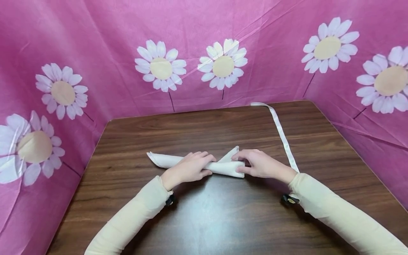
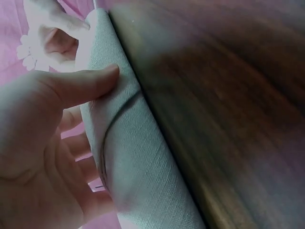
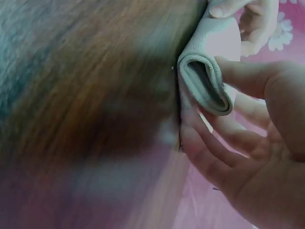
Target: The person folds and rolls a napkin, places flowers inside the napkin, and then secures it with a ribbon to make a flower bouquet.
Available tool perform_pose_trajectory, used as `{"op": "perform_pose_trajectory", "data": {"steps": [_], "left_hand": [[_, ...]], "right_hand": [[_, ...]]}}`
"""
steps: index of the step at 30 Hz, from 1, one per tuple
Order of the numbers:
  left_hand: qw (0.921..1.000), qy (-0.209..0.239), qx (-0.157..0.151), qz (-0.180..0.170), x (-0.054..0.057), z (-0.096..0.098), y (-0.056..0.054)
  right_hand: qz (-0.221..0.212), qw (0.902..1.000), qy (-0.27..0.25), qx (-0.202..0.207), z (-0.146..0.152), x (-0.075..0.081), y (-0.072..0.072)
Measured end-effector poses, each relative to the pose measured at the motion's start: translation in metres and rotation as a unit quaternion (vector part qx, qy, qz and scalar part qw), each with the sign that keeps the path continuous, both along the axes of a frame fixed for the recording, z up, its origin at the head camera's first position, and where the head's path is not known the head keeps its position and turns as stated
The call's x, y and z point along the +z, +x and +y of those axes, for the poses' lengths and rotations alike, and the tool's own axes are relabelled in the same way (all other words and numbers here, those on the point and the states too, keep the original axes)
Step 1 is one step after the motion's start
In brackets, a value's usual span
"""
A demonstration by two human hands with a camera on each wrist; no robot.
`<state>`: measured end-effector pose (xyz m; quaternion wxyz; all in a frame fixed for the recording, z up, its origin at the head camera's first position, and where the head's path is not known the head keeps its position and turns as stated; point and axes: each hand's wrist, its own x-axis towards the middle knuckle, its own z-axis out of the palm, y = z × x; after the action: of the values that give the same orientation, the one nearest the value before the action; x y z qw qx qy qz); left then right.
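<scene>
A white cloth napkin (image 1: 165, 160), rolled into a long tube, lies across the middle of the wooden table. My left hand (image 1: 191, 167) grips the roll near its middle, thumb on the near side and fingers over the far side. At the right end, my right hand (image 1: 259, 163) holds the roll between thumb and fingers. A pointed flap (image 1: 230, 154) of the cloth sticks up behind the roll, near the right fingertips. In the right wrist view, the end of the napkin (image 3: 205, 76) shows several coiled layers around a hollow. The left wrist view shows a curved fold line on the napkin (image 2: 143, 162).
A narrow white ribbon (image 1: 280, 132) runs from the table's back edge toward the right forearm, which hides its near end. Pink fabric (image 1: 197, 21) with large daisies hangs behind and on both sides of the brown wooden table (image 1: 204, 219).
</scene>
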<state>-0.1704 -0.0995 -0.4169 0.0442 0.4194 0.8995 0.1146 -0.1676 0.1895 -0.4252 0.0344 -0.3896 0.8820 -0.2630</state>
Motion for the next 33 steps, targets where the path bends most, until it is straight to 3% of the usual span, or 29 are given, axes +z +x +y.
{"op": "perform_pose_trajectory", "data": {"steps": [3, 9, 13, 19, 23, 27, 30, 33], "left_hand": [[0.9997, -0.005, -0.003, -0.024, 0.002, -0.001, -0.004], [0.9947, -0.021, 0.007, -0.100, 0.009, -0.004, -0.010], [0.9923, -0.027, 0.013, -0.120, 0.012, -0.005, -0.012], [0.9953, -0.019, -0.001, -0.095, 0.009, -0.003, -0.010], [0.9958, -0.002, -0.024, -0.089, 0.007, 0.002, -0.009], [0.9954, 0.003, -0.032, -0.091, 0.006, 0.006, -0.007], [0.9959, 0.003, -0.031, -0.085, 0.007, 0.008, -0.006], [0.9967, -0.005, -0.023, -0.077, 0.006, 0.010, -0.005]], "right_hand": [[0.050, 0.9987, 0.000, -0.003, -0.002, 0.000, 0.006], [0.094, 0.9950, 0.021, 0.026, -0.012, -0.005, 0.011], [0.104, 0.9941, 0.009, 0.030, -0.014, -0.008, 0.010], [0.056, 0.9977, -0.011, 0.037, -0.013, -0.005, 0.009], [-0.030, 0.9980, -0.034, 0.044, -0.012, -0.002, 0.008], [-0.106, 0.9910, -0.063, 0.052, -0.012, -0.002, 0.007], [-0.115, 0.9903, -0.066, 0.042, -0.012, -0.004, 0.007], [-0.061, 0.9962, -0.059, 0.020, -0.011, -0.008, 0.008]]}}
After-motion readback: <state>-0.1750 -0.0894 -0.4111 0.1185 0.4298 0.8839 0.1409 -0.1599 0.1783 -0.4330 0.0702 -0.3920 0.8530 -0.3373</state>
